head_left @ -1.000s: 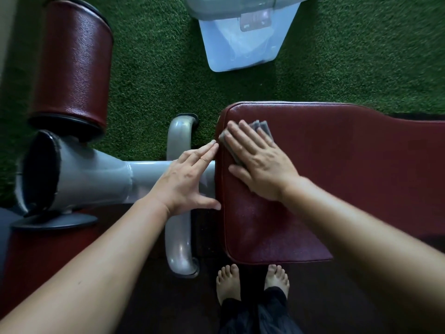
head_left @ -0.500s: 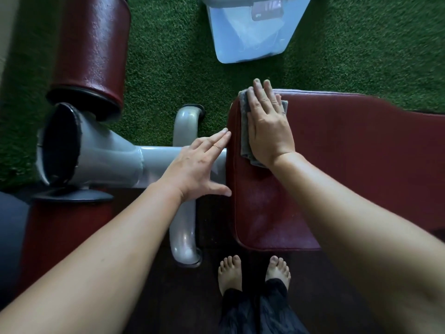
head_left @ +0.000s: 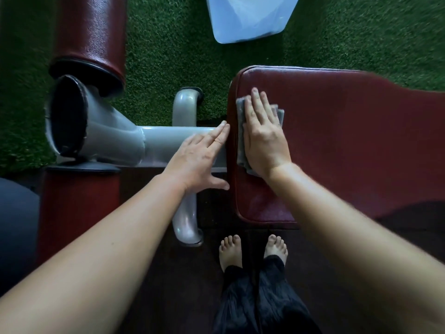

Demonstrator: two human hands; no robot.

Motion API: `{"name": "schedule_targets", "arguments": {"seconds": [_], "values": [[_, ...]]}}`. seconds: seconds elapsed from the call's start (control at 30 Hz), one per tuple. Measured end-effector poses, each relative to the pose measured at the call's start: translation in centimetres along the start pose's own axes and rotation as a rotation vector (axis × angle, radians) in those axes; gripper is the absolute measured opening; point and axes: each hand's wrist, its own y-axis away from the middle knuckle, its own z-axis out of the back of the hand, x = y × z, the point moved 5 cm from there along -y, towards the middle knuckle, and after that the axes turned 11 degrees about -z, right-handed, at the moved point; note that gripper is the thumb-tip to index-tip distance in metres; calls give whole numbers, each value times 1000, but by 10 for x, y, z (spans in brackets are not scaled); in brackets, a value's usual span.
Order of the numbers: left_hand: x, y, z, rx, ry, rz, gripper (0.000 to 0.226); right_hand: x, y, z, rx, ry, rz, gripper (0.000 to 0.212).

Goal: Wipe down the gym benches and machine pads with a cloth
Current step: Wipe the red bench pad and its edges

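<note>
Flat-fingered, the right hand (head_left: 263, 141) is dragging the cloth (head_left: 240, 112) back from the far corner of the pad (head_left: 349, 145) along its end edge, probably finishing that strip, the left hand (head_left: 197, 162) lying flat on the frame (head_left: 163, 138).

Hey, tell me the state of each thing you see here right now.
right hand: open, flat, pressing the cloth.
cloth: folded, pinned flat on the bench pad.
bench pad: bare apart from the cloth.
left hand: open, flat on the grey frame tube, fingertips at the pad's edge.
roller pad: untouched.
plastic bin: on the turf, partly out of frame.
</note>
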Motion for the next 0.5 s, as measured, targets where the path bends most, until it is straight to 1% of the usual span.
{"name": "schedule_targets", "arguments": {"seconds": [0.07, 0.13, 0.2, 0.27, 0.33, 0.4, 0.5], "values": [[-6, 6, -4, 15, -5, 1, 142, -2, 49, 2, 47, -22, -22, 56], [-9, 10, -5, 4, 0, 8, 141, -4, 69, 2, 84, -44, -18, 56], [-9, 9, -4, 2, -2, 8, 141, -5, 47, 1, 65, -45, 8, 54], [-8, 8, -4, 7, -6, 15, 142, -4, 17, 2, 9, -46, 21, 50], [-7, 8, -4, 11, -15, 23, 142, -3, 11, 1, -27, -45, -10, 48], [-10, 8, -4, 14, -21, 24, 143, 2, 42, 3, -19, -37, -38, 50], [-12, 7, -3, 15, -29, 21, 142, 8, 101, 6, 95, -55, 17, 51]]}}
